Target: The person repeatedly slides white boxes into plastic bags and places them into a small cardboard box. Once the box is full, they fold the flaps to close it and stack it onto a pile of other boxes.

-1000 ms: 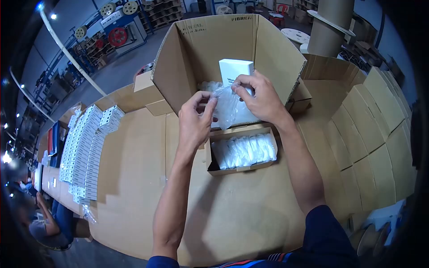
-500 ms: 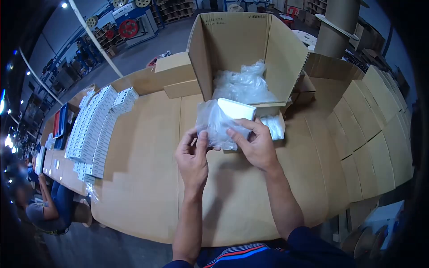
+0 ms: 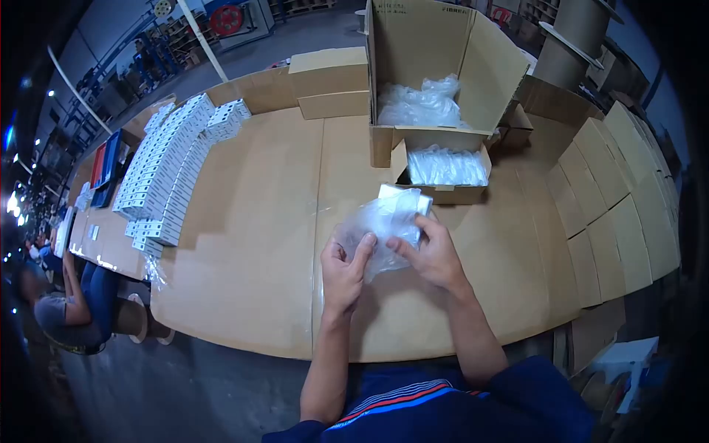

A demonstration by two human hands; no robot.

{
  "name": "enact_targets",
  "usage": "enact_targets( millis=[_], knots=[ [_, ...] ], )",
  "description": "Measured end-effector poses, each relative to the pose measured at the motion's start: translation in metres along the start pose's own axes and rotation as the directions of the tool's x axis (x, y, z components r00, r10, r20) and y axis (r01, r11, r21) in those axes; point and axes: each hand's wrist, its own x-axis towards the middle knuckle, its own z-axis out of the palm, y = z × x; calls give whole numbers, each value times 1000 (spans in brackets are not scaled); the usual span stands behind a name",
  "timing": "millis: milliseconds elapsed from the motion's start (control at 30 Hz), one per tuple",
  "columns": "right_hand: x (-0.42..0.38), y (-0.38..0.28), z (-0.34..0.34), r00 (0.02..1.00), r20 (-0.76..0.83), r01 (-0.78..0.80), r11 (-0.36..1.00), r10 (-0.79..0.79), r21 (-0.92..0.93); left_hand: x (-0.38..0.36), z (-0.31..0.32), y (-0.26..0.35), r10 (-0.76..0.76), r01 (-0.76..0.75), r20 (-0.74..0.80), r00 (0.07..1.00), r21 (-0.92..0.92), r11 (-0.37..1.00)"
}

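Note:
Both my hands hold a clear plastic bag (image 3: 378,225) with a small white box (image 3: 405,199) partly inside it, low over the cardboard-covered table (image 3: 251,244). My left hand (image 3: 345,272) pinches the bag's near edge. My right hand (image 3: 434,253) grips the bag and the box from the right. Just beyond them a small open carton (image 3: 452,193) holds several folded clear bags (image 3: 447,166).
A tall open carton (image 3: 436,59) with crumpled plastic inside stands at the back. Rows of small white boxes (image 3: 166,170) line the table's left side. Flattened cartons (image 3: 613,192) are stacked on the right. Another person (image 3: 63,303) sits at the far left.
Both hands have drawn the bag and white box back from the tall carton toward me and lower over the table. The box now sits deeper in the bag.

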Motion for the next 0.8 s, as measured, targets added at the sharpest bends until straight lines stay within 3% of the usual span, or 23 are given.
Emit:
enact_targets(
  millis=[67, 167, 300, 367, 400, 500, 533, 633, 667, 800],
  knots=[
    [-19, 9, 3, 1000, 9, 16, 994, -15, -111, 0, -5, -1, 31, -31, -45, 999, -6, 999],
    [-41, 19, 9, 984, -22, -173, 983, 175, 58, 1, -13, -6, 41, -54, -172, 984, -76, 996],
    [-52, 26, 4, 983, 3, -182, 983, 182, 16, 5, -18, -11, 129, -197, -275, 953, -234, 952],
    [-55, 25, 11, 985, -132, -120, 992, 115, -29, 4, -15, -10, 139, -245, -331, 933, -305, 920],
    [-57, 24, 15, 977, -199, -94, 994, 81, -55, -3, -21, -16, 58, -152, -269, 961, -342, 927],
    [-59, 25, 19, 968, -247, -86, 979, 38, -187, -31, -1, -24, -2, 2, -104, 995, 2, 1000],
    [-59, 32, 18, 973, -228, -82, 973, 31, -215, -36, -2, -30, -31, 30, -27, 999, -20, 999],
    [-54, 33, 19, 972, -216, 27, 954, -95, -298, -42, -2, -32, 9, -1, -45, 999, 178, 984],
    [-53, 47, 19, 969, -246, -9, 993, -20, -118, -44, -4, -33, -16, 23, -60, 998, 126, 992],
    [-49, 45, 13, 941, -322, -105, 994, 105, 17, -53, -20, -28, -105, 90, -147, 984, -109, 990]
  ],
)
